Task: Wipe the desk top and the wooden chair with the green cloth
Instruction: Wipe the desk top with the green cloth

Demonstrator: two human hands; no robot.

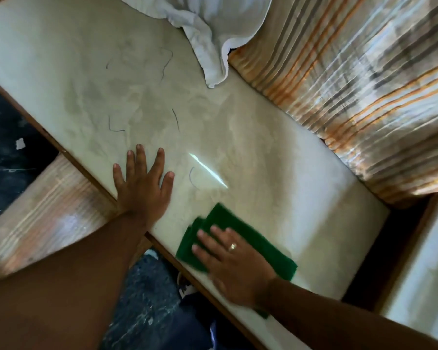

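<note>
r hand (234, 267) flat on green cloth (250, 238) | l hand (143, 184) spread on desk top (276, 173) | white towel (213, 34) far edge

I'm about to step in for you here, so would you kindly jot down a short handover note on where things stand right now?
Left hand: flat and open on the desk top, bracing.
Right hand: palm down on the green cloth near the front edge, pressing rather than gripping.
White cloth lies at the far side.
Done: wiping has begun; extent unclear.
Left: smudged, scribbled middle of the desk, then the wooden chair, lower left.
</note>
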